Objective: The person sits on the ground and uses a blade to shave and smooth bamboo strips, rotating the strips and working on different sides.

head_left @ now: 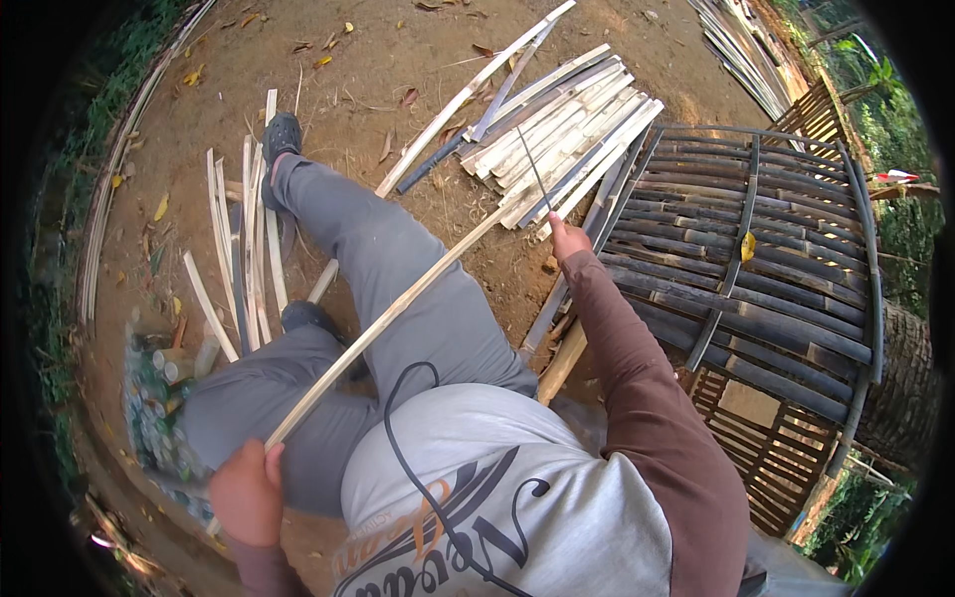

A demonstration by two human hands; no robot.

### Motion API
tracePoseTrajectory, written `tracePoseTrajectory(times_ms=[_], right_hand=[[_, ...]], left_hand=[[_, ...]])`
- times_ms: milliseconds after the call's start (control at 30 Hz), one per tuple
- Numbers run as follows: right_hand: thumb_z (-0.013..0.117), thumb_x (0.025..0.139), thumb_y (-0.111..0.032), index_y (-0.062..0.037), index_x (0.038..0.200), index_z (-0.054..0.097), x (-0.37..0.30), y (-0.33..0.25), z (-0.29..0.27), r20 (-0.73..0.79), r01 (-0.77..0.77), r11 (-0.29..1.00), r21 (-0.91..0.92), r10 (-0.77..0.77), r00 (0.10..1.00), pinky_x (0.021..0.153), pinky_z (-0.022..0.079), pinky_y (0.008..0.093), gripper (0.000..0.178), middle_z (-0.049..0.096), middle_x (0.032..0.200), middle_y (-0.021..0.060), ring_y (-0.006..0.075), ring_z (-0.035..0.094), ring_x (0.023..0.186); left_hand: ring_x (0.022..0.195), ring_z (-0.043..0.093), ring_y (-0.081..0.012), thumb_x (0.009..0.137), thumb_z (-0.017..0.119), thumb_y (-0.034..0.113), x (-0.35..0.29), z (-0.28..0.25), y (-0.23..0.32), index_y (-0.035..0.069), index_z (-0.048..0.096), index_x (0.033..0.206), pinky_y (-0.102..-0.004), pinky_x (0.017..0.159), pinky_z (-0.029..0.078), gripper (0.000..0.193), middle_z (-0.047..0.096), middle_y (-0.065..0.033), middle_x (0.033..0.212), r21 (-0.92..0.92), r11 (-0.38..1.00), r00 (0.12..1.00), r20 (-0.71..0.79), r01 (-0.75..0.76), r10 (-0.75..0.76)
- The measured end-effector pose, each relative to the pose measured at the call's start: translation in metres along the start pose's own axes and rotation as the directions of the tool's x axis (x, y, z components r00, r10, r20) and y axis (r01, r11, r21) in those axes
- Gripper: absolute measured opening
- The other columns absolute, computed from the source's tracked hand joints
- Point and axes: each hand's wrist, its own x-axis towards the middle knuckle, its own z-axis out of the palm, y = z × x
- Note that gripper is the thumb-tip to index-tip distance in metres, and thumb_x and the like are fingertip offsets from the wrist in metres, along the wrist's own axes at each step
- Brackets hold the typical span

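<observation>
The person sits on bare brown earth, legs in grey trousers stretched forward, two dark shoes showing. The left hand [246, 495] is closed around the near end of a long pale bamboo strip [388, 318], which runs up and to the right across the lap. The right hand [565, 240] reaches out at the far end of that strip, fingers closed, pinching a thin dark sliver [534, 169] that stands up from it; whether it also touches the strip's tip cannot be told.

Just beyond the right hand lies a stack of split bamboo slats [557, 134], pale, piled side by side, too many overlapping for a sure count. A second loose group of slats [244, 249], about eight, lies beside the left leg. To the right stands a curved frame of dark bamboo slats [756, 269], with one yellow leaf [748, 246] resting on it.

At lower left, near the left hand, sits a heap of cans and bottles [164, 398], silvery and green, blurred and uncountable. A small red-and-white shape [895, 176] shows at the far right edge, too small to identify. One black cord [418, 468] loops over the grey shirt.
</observation>
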Motion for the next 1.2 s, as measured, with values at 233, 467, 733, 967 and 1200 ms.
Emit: tracePoseTrajectory(times_ms=[233, 467, 733, 967, 1200], right_hand=[[0.048, 0.106, -0.062, -0.0018, 0.104, 0.077, -0.124, -0.026, 0.036, 0.153, 0.474, 0.874, -0.104, -0.457, 0.876, 0.081, 0.052, 0.0508, 0.067, 0.070, 0.086, 0.0285, 0.0458, 0.070, 0.086], [0.034, 0.099, -0.082, 0.0144, 0.110, 0.072, 0.051, 0.055, 0.042, -0.109, -0.129, 0.988, -0.082, 0.120, 0.987, 0.100, 0.050, 0.0524, 0.104, 0.070, 0.110, 0.0396, 0.0511, 0.068, 0.115], [0.040, 0.099, -0.081, -0.0114, 0.075, 0.056, -0.046, 0.033, 0.049, 0.216, -0.246, 0.783, 0.572, 0.146, 0.965, 0.050, 0.040, 0.0429, 0.075, 0.051, 0.059, 0.0058, 0.0243, 0.047, 0.047], [0.042, 0.098, -0.082, -0.0143, 0.078, 0.047, -0.087, -0.007, 0.031, 0.512, -0.506, 0.330, 0.797, 0.076, 0.856, 0.044, 0.034, 0.0378, 0.071, 0.039, 0.055, -0.0001, 0.0169, 0.037, 0.042], [0.046, 0.104, -0.069, 0.0029, 0.092, 0.073, -0.151, -0.073, 0.021, 0.128, 0.510, 0.853, -0.114, -0.496, 0.859, 0.073, 0.054, 0.0499, 0.077, 0.070, 0.079, 0.0249, 0.0441, 0.067, 0.076]], left_hand=[[0.069, 0.060, -0.0450, 0.099, 0.070, 0.032, -0.005, -0.001, -0.004, 0.006, 0.055, 0.085, -0.0528, 0.060, 0.045, 0.033, 0.061, -0.0178, 0.074, 0.020, 0.998, 0.997, -0.047, 0.057, -0.056], [0.072, 0.062, -0.0424, 0.098, 0.070, 0.035, -0.004, -0.015, -0.002, 0.008, 0.056, 0.087, -0.0522, 0.061, 0.047, 0.033, 0.063, -0.0150, 0.077, 0.057, 0.998, 0.999, -0.027, 0.039, -0.038], [0.071, 0.060, -0.0457, 0.100, 0.069, 0.030, -0.011, -0.004, -0.013, 0.004, 0.055, 0.085, -0.0534, 0.061, 0.044, 0.033, 0.061, -0.0196, 0.076, -0.026, 0.995, 0.995, -0.036, 0.097, -0.097], [0.070, 0.060, -0.0446, 0.098, 0.071, 0.032, -0.008, 0.003, -0.020, 0.006, 0.055, 0.084, -0.0532, 0.061, 0.045, 0.033, 0.061, -0.0174, 0.076, -0.040, 0.995, 0.996, -0.012, 0.087, -0.088], [0.070, 0.060, -0.0448, 0.097, 0.071, 0.032, -0.007, 0.003, -0.019, 0.005, 0.055, 0.083, -0.0539, 0.061, 0.045, 0.034, 0.061, -0.0176, 0.076, -0.025, 0.995, 0.995, 0.003, 0.099, -0.099]])
